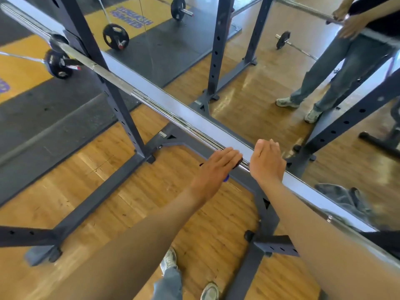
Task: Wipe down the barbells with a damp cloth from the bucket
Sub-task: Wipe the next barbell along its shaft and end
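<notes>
A chrome barbell (173, 118) lies across a grey squat rack (121, 109) in front of a wall mirror. My left hand (216, 169) lies on the bar and holds a small dark thing (237, 163) against it; a blue bit (225, 178) sticks out under the palm. What that thing is I cannot tell. Just to the right, my right hand (267, 161) rests over the bar, its fingers drooping past the far side and holding nothing. A crumpled grey cloth (344, 198) shows beyond my right forearm, apparently in the mirror. No bucket is in view.
The rack's base beams (259, 213) cross the wooden floor around my feet (171, 263). Loaded barbells with black plates (115, 36) lie on dark mats at the left. The mirror (270, 72) reflects a person's legs, the rack and both hands on the bar.
</notes>
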The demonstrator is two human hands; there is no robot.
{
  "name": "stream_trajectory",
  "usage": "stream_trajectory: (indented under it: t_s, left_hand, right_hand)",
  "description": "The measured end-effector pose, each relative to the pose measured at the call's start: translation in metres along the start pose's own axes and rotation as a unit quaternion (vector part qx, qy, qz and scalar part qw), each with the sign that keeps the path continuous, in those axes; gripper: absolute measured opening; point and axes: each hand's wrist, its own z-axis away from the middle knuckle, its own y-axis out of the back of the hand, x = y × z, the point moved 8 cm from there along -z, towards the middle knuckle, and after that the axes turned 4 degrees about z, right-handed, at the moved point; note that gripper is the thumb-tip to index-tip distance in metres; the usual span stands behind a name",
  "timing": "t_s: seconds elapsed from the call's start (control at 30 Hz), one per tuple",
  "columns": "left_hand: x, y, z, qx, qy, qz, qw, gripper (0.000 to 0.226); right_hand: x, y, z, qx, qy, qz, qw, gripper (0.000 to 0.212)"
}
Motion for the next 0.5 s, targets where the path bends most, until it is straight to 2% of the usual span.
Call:
stream_trajectory:
  t_s: [0.1,0.17,0.23,0.3,0.37,0.43,0.5]
  left_hand:
    - [-0.065,0.035,-0.001,0.048,0.125,-0.011,0.991,0.075]
    - [-0.079,0.048,-0.005,0.072,0.177,-0.027,0.981,0.073]
    - [-0.057,0.039,-0.005,0.078,0.175,-0.013,0.981,0.068]
    - [-0.020,0.019,-0.005,0.036,0.098,-0.003,0.995,0.071]
    - [-0.016,0.015,-0.002,0.018,0.025,-0.002,1.000,0.070]
    - [-0.054,0.029,-0.004,0.036,0.048,-0.010,0.998,0.066]
    - [-0.107,0.055,-0.004,0.070,0.137,-0.024,0.988,0.070]
  right_hand:
    - [-0.002,-0.002,0.001,0.002,0.015,0.018,1.000,0.073]
    - [-0.005,0.002,0.002,0.025,0.033,0.042,0.998,0.077]
    - [-0.011,0.000,0.002,0.017,0.043,0.067,0.997,0.071]
    - [-0.021,-0.004,-0.005,-0.007,0.032,0.072,0.997,0.066]
    - [-0.043,-0.011,-0.009,-0.021,0.041,0.069,0.997,0.063]
    - [-0.069,-0.019,-0.013,-0.034,0.063,0.054,0.996,0.063]
    - [-0.088,-0.030,-0.017,-0.053,0.072,0.040,0.995,0.064]
